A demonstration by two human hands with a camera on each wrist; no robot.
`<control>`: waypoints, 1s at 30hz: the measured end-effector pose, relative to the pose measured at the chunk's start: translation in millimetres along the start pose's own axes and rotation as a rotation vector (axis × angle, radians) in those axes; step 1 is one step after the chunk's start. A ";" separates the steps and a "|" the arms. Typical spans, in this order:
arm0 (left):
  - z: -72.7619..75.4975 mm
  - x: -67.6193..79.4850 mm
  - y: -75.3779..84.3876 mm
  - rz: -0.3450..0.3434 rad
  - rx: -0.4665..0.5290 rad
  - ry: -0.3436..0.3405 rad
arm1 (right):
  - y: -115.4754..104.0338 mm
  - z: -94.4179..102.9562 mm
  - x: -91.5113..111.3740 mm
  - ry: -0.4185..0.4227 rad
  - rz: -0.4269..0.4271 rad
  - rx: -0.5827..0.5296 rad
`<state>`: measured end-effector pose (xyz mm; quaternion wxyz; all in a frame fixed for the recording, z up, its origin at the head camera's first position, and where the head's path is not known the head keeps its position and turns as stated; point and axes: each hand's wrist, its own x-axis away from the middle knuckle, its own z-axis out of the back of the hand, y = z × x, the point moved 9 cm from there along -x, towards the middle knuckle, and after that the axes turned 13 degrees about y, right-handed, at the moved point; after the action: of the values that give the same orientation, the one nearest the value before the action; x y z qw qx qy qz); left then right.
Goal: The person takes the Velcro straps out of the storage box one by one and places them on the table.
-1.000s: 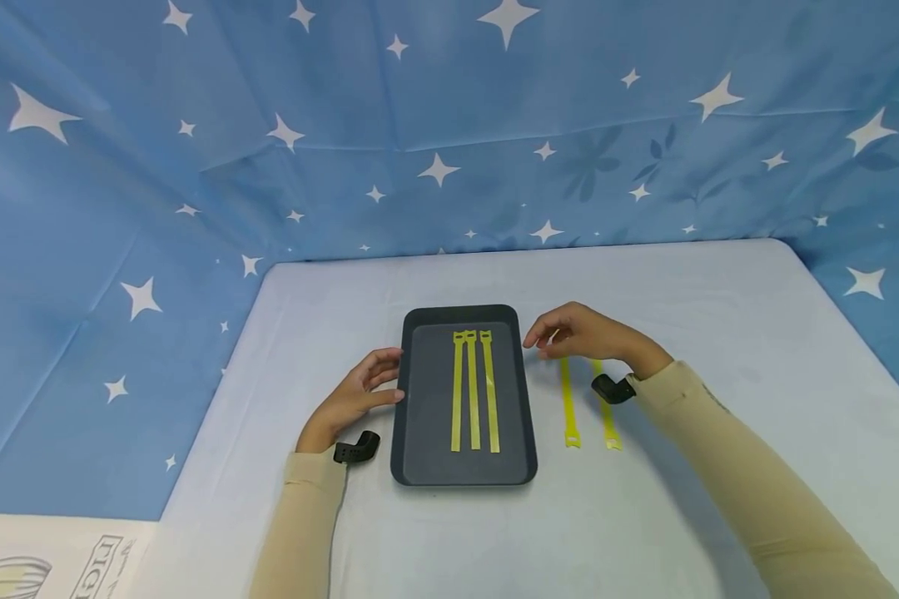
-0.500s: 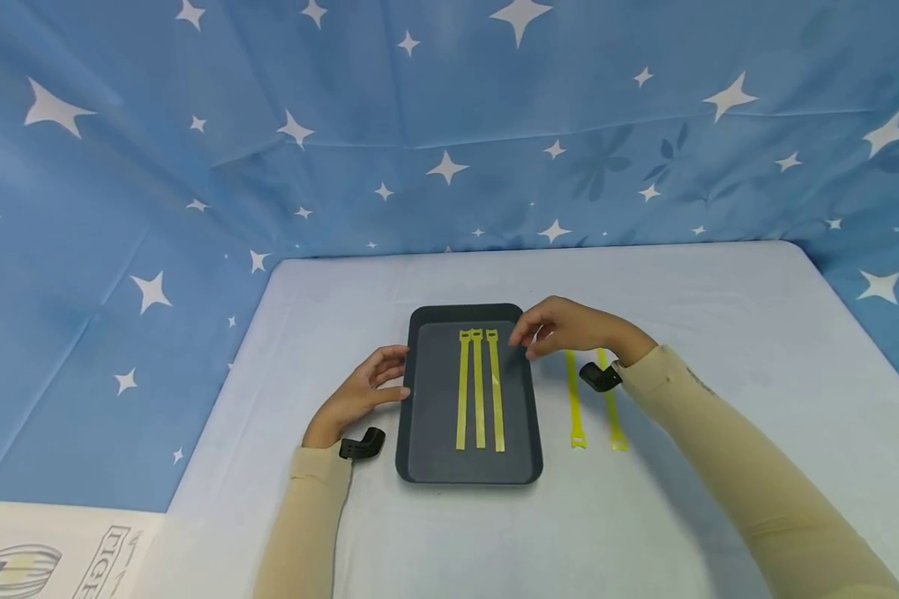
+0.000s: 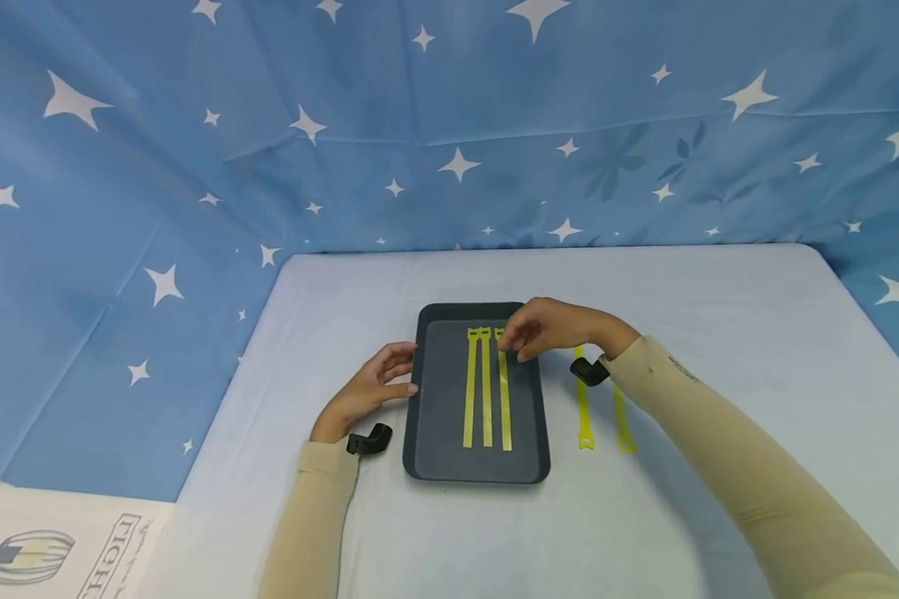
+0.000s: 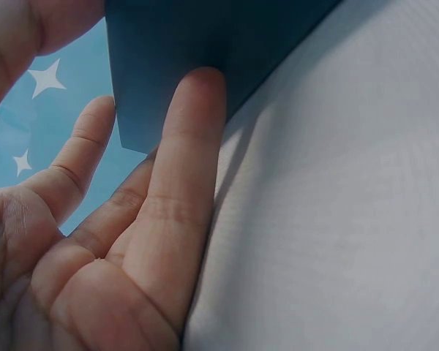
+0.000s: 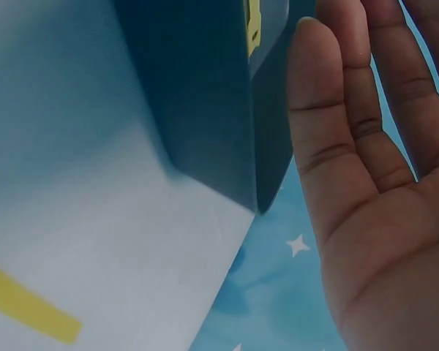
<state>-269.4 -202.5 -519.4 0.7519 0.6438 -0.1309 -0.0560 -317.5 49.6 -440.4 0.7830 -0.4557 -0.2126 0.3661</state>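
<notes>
A dark grey tray (image 3: 436, 399) lies on the table with three flat yellow cable straps (image 3: 487, 391) inside, side by side, slotted heads at the far end. My left hand (image 3: 367, 387) rests against the tray's left side. In the left wrist view its extended fingers (image 4: 183, 153) touch the outer wall. Over the tray's right rim is my right hand (image 3: 547, 326), fingers loosely bent near the head of the rightmost strap, partly covering it. I see no strap lifted. In the right wrist view the fingers (image 5: 318, 95) stand beside the tray wall.
Two more yellow straps (image 3: 584, 416) lie on the white tablecloth (image 3: 689, 308) right of the tray, partly behind my right wrist. A blue curtain (image 3: 389, 100) with stars hangs behind the table. A printed sheet (image 3: 67, 541) is at the lower left.
My right hand has moved left, from beside the tray to above its right rim, by the rightmost strap. The left hand stays at the tray's side. The head view shifts slightly.
</notes>
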 end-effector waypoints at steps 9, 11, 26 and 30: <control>0.4 -2.5 0.2 -0.011 0.008 -0.003 | -2.2 -12.8 -18.6 -0.072 0.000 0.038; 0.4 -2.2 1.1 -0.010 0.008 -0.002 | -1.3 -15.6 -22.8 -0.085 -0.002 0.045; 1.6 -1.4 2.5 -0.016 0.012 0.005 | 0.3 -30.1 -54.6 -0.178 -0.037 -0.061; 0.4 -2.8 0.8 -0.012 0.017 0.001 | 4.3 -32.5 -60.9 -0.207 -0.070 -0.093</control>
<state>-272.2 -202.0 -519.0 0.7462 0.6508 -0.1269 -0.0591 -336.5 -13.9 -460.1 0.7472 -0.4434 -0.3248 0.3735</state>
